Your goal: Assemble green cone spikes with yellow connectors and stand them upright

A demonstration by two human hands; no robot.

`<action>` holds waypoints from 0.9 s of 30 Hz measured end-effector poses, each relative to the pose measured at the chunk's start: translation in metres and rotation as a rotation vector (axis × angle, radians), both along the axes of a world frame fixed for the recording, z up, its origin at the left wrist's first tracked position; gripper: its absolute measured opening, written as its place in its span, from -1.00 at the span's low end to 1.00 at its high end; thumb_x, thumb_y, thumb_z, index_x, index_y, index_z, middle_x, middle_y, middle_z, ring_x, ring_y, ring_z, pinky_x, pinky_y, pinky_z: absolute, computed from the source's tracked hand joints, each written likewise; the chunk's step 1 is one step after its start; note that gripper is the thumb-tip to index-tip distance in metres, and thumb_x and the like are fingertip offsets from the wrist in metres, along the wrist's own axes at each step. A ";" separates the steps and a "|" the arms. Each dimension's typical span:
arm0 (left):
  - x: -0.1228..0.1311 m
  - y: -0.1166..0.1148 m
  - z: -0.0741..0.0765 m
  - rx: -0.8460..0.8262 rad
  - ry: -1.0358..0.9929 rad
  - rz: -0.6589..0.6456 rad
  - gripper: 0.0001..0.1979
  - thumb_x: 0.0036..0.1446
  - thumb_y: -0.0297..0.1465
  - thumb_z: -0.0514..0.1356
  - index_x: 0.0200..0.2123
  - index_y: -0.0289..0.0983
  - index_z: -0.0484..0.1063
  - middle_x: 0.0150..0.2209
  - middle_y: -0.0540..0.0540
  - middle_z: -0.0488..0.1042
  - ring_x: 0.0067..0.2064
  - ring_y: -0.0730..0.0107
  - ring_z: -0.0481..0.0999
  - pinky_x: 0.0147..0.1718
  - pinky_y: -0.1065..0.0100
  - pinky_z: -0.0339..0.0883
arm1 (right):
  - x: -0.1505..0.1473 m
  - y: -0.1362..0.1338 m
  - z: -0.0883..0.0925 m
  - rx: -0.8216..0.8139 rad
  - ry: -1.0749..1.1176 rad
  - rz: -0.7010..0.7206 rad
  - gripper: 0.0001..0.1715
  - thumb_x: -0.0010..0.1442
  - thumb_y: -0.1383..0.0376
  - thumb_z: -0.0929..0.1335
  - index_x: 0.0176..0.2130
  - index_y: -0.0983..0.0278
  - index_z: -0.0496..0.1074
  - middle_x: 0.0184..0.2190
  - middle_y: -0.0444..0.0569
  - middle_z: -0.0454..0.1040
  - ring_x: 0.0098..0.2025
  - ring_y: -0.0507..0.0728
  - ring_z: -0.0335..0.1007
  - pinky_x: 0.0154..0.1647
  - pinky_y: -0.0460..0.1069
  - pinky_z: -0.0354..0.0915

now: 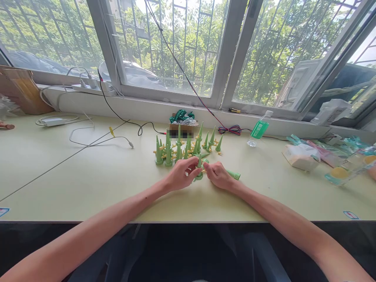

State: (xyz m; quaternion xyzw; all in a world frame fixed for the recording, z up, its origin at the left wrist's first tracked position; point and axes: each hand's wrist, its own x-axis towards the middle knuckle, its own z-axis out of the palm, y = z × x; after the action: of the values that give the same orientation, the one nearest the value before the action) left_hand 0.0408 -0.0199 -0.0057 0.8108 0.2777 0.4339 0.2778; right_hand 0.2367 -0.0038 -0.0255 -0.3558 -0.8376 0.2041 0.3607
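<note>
My left hand (pixel 181 174) and my right hand (pixel 219 175) meet over the pale table (pixel 88 184), fingers pinched together. Between them stands a green cone-shaped spike (pixel 199 169) with a small yellow part at its side, and both hands grip it. A second green spike (pixel 233 174) lies on its side just right of my right hand, partly under it. Behind my hands stands a cluster of several upright green spikes (pixel 182 149) with yellow fittings.
A water bottle with a green label (pixel 258 133) stands at the back right. Packets and plastic bags (pixel 320 156) lie at the right. White cables and a charger (pixel 58 121) lie at the back left, beside a brown paper bag (pixel 23 92). Black and red wires (pixel 232 129) cross the windowsill.
</note>
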 end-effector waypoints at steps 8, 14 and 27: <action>-0.002 0.000 0.000 0.074 0.069 -0.027 -0.83 0.29 -0.32 0.09 -0.33 -0.27 0.32 -0.48 0.00 0.28 -0.46 0.50 0.23 -0.49 0.49 0.30 | -0.001 0.000 0.000 -0.010 -0.007 0.002 -0.23 0.41 -0.07 0.01 -0.71 0.22 -0.01 -0.78 -0.16 0.03 -0.69 -0.03 -0.08 -0.59 -0.02 -0.01; -0.002 -0.001 0.002 0.066 0.101 0.003 -0.86 0.28 -0.34 0.10 -0.29 -0.29 0.34 -0.47 -0.01 0.32 -0.48 0.52 0.25 -0.51 0.51 0.30 | -0.001 0.003 -0.002 -0.008 -0.018 -0.018 -0.24 0.40 -0.07 0.04 -0.70 0.23 -0.04 -0.76 -0.18 -0.01 -0.68 -0.05 -0.10 -0.59 -0.04 -0.06; 0.001 0.003 0.001 0.109 0.057 0.045 -0.82 0.25 -0.35 0.14 -0.38 -0.26 0.21 -0.51 0.09 0.16 -0.53 0.59 0.17 -0.59 0.57 0.25 | 0.001 0.005 -0.001 -0.004 0.014 -0.081 -0.23 0.38 -0.11 0.06 -0.70 0.25 0.02 -0.74 -0.18 0.03 -0.64 -0.04 -0.10 -0.55 -0.04 -0.07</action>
State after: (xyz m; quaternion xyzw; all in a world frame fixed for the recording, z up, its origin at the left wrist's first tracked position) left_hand 0.0422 -0.0172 -0.0050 0.8303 0.2799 0.4312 0.2154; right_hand 0.2376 0.0015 -0.0265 -0.3889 -0.8195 0.1936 0.3737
